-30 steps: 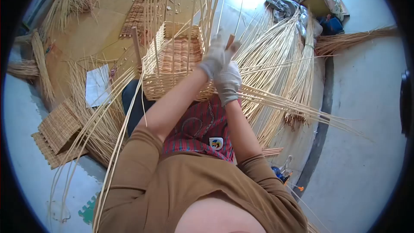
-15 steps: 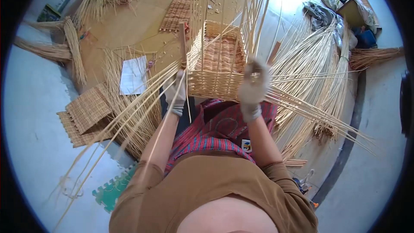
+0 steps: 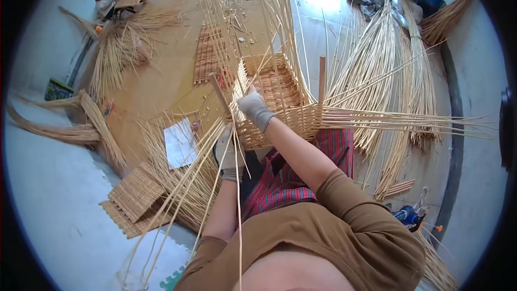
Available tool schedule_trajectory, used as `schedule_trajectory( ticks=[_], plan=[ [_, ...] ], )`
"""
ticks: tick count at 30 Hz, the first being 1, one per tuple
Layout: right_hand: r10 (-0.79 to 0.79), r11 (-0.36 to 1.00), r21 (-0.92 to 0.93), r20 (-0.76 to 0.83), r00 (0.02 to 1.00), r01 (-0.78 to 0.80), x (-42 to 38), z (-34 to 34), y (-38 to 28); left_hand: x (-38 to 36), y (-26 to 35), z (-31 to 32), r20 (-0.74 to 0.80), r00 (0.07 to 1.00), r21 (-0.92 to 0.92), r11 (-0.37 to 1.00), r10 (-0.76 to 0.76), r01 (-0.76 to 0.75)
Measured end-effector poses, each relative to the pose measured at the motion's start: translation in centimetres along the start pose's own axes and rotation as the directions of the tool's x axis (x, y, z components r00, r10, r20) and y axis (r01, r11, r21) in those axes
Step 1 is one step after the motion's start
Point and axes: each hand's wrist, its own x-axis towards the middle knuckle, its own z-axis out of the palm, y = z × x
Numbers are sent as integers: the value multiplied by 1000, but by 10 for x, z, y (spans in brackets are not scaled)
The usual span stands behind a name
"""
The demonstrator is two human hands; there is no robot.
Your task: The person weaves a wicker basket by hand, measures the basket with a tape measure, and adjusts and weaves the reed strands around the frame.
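Note:
A half-woven rectangular wicker basket [image 3: 293, 126] rests tilted over my lap, its uncut strands [image 3: 269, 16] rising from the far side. My right hand [image 3: 254, 109], in a pale work glove, reaches across to the basket's left wall. Its fingers are closed around a thin strand at the rim, with the fingertips partly hidden. My left hand [image 3: 229, 153], gloved too, is under the near left corner, closed against the basket where several long strands [image 3: 188, 175] fan out toward me. Wooden sticks stand at the left corner [image 3: 219, 94] and the right corner [image 3: 322, 83].
Big bundles of pale strands [image 3: 371, 70] lie on the right. Woven mats [image 3: 137, 191] and a white paper sheet [image 3: 180, 143] lie on the left, another mat [image 3: 207, 54] beyond the basket. A person [image 3: 103, 4] sits far left among more strands.
My right hand has moved left from the basket's near right corner to its left wall. The view has shifted, and the basket appears turned and slightly lower. My left hand stays at the left corner.

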Motion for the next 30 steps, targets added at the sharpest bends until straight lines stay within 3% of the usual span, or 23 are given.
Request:
schedule_trajectory(
  ticks=[1,2,3,4,5,6,7,9,10,11,13,14,15,18,19,21,22,25,26,27,28,29,30],
  plan=[
    [-56,988,-141,38,998,61,-3,-3,-6,3,-5,-2,50,995,183,978,88,-96],
    [-112,953,-275,75,991,129,-7,-6,-12,2,-7,-5,127,992,245,969,4,-36],
    [-95,985,-149,-28,995,90,-11,-4,-17,9,2,-11,118,993,244,969,15,-44],
    [-62,998,-17,-127,990,60,-15,-1,-20,16,15,-17,204,952,141,969,-228,202],
    [-11,992,122,-220,975,39,-21,1,-21,14,10,-16,206,956,192,967,-207,168],
    [-140,973,127,-348,927,195,-25,8,-18,12,5,-15,208,960,242,961,-186,133],
    [-139,972,132,-352,926,196,-25,13,-18,11,-2,-11,209,961,244,961,-180,127],
    [-521,688,274,-460,719,673,-23,20,-17,11,-9,-7,293,881,104,928,-372,358],
    [-479,718,379,-339,810,584,-29,10,-22,12,-10,-8,325,841,67,898,-432,435],
    [-468,723,390,-330,820,570,-32,-2,-25,13,-12,-7,316,870,142,926,-378,351],
    [-261,877,442,110,959,188,-36,-23,-29,13,-13,-6,326,887,220,938,-329,267],
    [-367,760,544,-90,926,354,-37,-10,-24,13,-13,-4,319,869,-4,916,-378,400],
    [-357,764,546,-89,930,345,-43,-11,-27,14,-11,-4,327,851,-72,887,-411,457],
    [-421,756,385,-333,844,529,-53,-14,-45,15,-12,-1,330,833,-276,799,-444,535],
    [-419,758,391,-322,849,523,-51,-18,-44,12,-16,1,310,843,-297,798,-439,524],
    [-432,805,433,-39,901,405,-50,-26,-43,4,-23,5,270,863,-339,796,-428,501],
    [-426,767,552,55,903,328,-40,-18,-41,9,-16,-2,292,875,-245,854,-387,459],
    [-445,833,415,108,889,366,-42,-35,-33,17,-5,-10,345,867,-225,866,-359,447],
    [-313,880,433,219,924,195,-44,-44,-35,18,-3,-9,351,838,-223,832,-418,508],
    [-311,880,434,217,925,194,-48,-45,-39,18,-3,-7,338,840,-248,820,-425,515],
    [-534,759,328,-183,826,563,-54,-43,-42,18,-4,-5,325,841,-273,808,-433,522],
    [-610,634,291,-381,695,716,-59,-44,-45,17,-5,-3,313,842,-298,796,-440,527],
    [-647,511,190,-556,521,838,-66,-46,-50,21,-1,-8,303,882,-133,900,-361,414]
  ],
)
